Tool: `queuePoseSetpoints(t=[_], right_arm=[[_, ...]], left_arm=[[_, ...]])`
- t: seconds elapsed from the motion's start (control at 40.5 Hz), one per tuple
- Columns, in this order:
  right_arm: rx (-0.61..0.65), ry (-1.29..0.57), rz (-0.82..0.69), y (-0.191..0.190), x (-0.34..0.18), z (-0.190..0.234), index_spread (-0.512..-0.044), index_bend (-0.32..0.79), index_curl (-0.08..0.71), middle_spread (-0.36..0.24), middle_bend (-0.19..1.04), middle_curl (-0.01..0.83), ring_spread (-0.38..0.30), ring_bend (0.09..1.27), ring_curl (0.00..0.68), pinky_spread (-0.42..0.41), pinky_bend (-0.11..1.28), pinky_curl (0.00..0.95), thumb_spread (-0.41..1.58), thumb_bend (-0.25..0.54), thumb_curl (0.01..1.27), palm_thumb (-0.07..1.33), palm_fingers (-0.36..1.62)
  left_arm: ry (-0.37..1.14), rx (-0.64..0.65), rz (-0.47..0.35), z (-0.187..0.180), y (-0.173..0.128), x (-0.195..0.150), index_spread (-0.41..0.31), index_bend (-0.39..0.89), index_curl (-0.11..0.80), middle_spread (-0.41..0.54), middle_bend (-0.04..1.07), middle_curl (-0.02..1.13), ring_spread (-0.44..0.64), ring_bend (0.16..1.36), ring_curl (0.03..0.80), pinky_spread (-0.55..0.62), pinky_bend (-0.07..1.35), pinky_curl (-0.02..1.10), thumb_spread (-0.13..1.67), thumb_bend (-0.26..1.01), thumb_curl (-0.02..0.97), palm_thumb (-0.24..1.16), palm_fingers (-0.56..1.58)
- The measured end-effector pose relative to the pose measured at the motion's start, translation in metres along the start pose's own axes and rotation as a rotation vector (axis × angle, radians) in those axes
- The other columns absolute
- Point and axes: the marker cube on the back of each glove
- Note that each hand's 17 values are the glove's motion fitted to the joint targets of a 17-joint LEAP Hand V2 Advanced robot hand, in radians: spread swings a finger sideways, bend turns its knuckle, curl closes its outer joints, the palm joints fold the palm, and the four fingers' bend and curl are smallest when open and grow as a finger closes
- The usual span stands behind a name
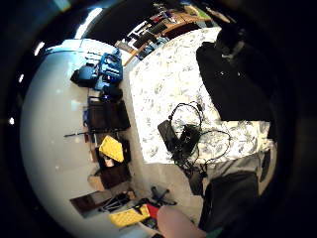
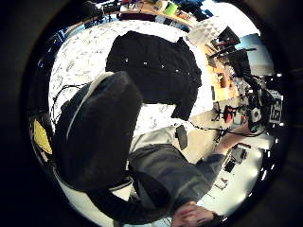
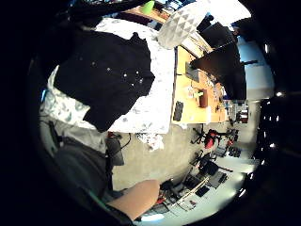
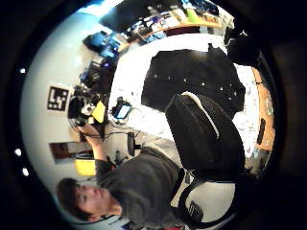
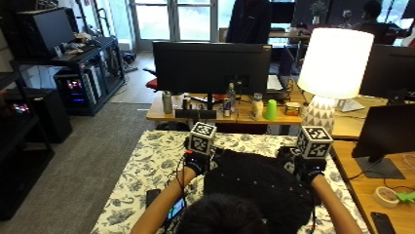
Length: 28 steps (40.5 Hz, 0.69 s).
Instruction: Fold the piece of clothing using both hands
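Garment (image 5: 259, 183): black, with a row of small pale studs; lies spread flat on the table (image 5: 139, 187), in front of the person, partly hidden by the person's head in the outside view.
Table cover: white cloth with a dark floral print; the garment rests on it, toward the right half.
Left hand (image 5: 197, 163): raised above the table just beside the garment's left edge; nothing in it. Whether it touches the cloth cannot be told. In the left thumb side palm view a black gloved finger (image 2: 97, 137) stands out from the palm, not curled round anything.
Phone (image 5: 175, 208): lit screen, on the table beside the left forearm, with a dark flat item (image 5: 152, 196) just left of it.
Right hand (image 5: 309, 169): raised at the garment's upper right corner; holds nothing. In its thumb side palm view a gloved finger (image 4: 206, 136) extends over the garment (image 4: 192, 79).
Hands: well apart, one at each side of the garment.
Behind table: desk with monitor (image 5: 212, 61), bottles, green cup (image 5: 271, 109); white lamp (image 5: 334, 61) at right.
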Motion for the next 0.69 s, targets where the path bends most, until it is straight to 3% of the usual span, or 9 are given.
queuePoseSetpoints(t=[0.123, 0.296, 0.493, 0.691], right_arm=[[0.013, 0.005, 0.006, -0.004, 0.007, 0.003, -0.177, 0.29, 0.189, -0.023, 0.32, 0.159, 0.029, 0.32, 0.163, 0.143, 0.27, 0.144, 0.72, 0.256, 0.07, 0.38, 0.76], [0.004, 0.018, 0.016, 0.012, 0.009, -0.005, -0.22, 0.25, 0.26, -0.028, 0.31, 0.224, 0.037, 0.3, 0.217, 0.183, 0.24, 0.197, 1.01, 0.254, 0.09, 0.41, 0.74], [-0.076, 0.058, 0.022, 0.012, 0.022, 0.006, -0.243, 0.21, 0.304, -0.031, 0.28, 0.269, 0.044, 0.26, 0.241, 0.201, 0.22, 0.23, 1.18, 0.229, 0.12, 0.41, 0.74], [-0.113, 0.067, 0.012, 0.028, 0.023, 0.005, -0.285, 0.15, 0.327, -0.013, 0.18, 0.282, 0.096, 0.18, 0.246, 0.22, 0.27, 0.28, 1.19, 0.132, 0.13, 0.34, 0.51]], left_arm=[[-0.004, 0.0, -0.013, 0.008, -0.015, -0.002, -0.056, 0.16, 0.097, 0.06, 0.13, 0.09, 0.02, 0.56, 0.198, 0.04, 0.45, 0.18, 0.7, 0.06, 0.024, 0.1, 0.48], [0.0, 0.005, -0.01, 0.01, -0.013, 0.001, -0.07, 0.17, 0.166, 0.079, 0.14, 0.13, 0.03, 0.6, 0.254, 0.06, 0.46, 0.24, 0.97, 0.04, 0.055, 0.11, 0.43], [-0.019, -0.02, -0.007, 0.015, -0.016, 0.002, -0.077, 0.18, 0.223, 0.09, 0.14, 0.16, 0.04, 0.6, 0.278, 0.07, 0.46, 0.28, 1.12, 0.02, 0.087, 0.11, 0.41], [-0.033, 0.001, 0.028, 0.021, -0.013, 0.009, -0.079, 0.18, 0.269, 0.096, 0.14, 0.18, 0.05, 0.61, 0.294, 0.08, 0.45, 0.3, 1.19, 0.0, 0.114, 0.11, 0.4]])
